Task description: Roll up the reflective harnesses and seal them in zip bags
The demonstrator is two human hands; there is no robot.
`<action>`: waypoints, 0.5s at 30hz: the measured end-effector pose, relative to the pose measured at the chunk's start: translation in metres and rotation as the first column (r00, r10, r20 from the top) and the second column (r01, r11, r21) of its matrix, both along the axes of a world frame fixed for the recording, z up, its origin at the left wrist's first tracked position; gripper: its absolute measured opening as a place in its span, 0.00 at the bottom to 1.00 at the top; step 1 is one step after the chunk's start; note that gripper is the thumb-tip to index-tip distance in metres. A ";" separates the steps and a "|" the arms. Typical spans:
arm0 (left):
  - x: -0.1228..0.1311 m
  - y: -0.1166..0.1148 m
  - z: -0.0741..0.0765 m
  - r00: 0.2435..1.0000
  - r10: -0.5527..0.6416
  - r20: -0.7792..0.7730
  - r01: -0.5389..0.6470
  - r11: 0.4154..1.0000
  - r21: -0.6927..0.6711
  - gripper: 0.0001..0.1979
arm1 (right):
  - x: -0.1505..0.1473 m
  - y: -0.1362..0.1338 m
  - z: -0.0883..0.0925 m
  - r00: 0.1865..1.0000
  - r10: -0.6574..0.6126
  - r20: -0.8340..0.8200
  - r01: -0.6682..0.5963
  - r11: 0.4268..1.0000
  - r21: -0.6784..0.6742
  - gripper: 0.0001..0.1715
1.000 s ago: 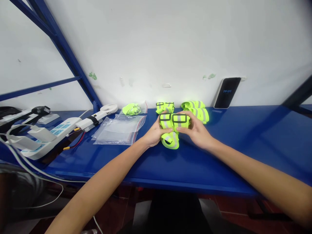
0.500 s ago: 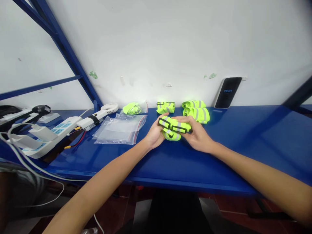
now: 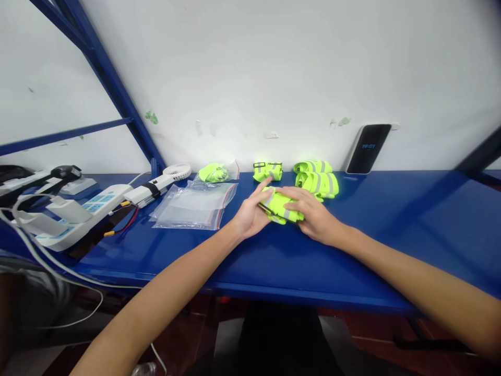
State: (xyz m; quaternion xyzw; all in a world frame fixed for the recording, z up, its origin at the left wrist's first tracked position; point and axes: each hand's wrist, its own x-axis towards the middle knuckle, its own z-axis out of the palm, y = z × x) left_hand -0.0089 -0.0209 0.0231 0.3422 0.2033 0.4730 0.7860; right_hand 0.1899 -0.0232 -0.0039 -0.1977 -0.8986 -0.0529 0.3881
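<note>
Between my two hands is a folded neon-yellow reflective strap [image 3: 282, 205] with grey stripes and a black buckle edge on its left side. My left hand [image 3: 252, 211] grips its left end, thumb along the top. My right hand [image 3: 313, 215] is wrapped over its right end, fingers lying across the upper face. Just behind, against the wall, sits another folded reflective strap [image 3: 267, 171] with a black buckle. To the right of that one are more rolled reflective straps [image 3: 319, 180].
Clear zip bags [image 3: 191, 206] lie left of my hands, with a bagged yellow bundle [image 3: 213, 173] behind them. Farther left are a small white fan [image 3: 177, 172], a power strip [image 3: 84, 219] and cables. A phone [image 3: 368, 149] leans on the wall at right.
The strap bundle has tilted so its buckles no longer face me and its top shows. My right fingers have moved over the top of it.
</note>
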 end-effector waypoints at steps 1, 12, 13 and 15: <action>0.001 -0.001 -0.001 1.000 0.021 -0.021 -0.021 0.999 0.029 0.33 | 0.000 -0.001 0.000 1.000 -0.005 0.023 0.004 1.000 0.008 0.31; 0.005 -0.007 0.002 0.997 0.032 -0.067 -0.031 0.999 0.028 0.35 | 0.001 -0.004 0.003 0.998 -0.043 0.046 0.041 0.998 0.046 0.36; 0.006 -0.007 0.001 0.997 0.033 -0.065 -0.032 0.999 0.017 0.34 | 0.001 -0.004 0.003 0.999 -0.039 0.034 0.037 0.999 0.038 0.35; 0.006 -0.006 0.000 0.998 0.033 -0.052 -0.033 0.999 -0.001 0.31 | 0.000 -0.007 0.004 0.999 -0.032 -0.008 0.032 0.999 0.004 0.33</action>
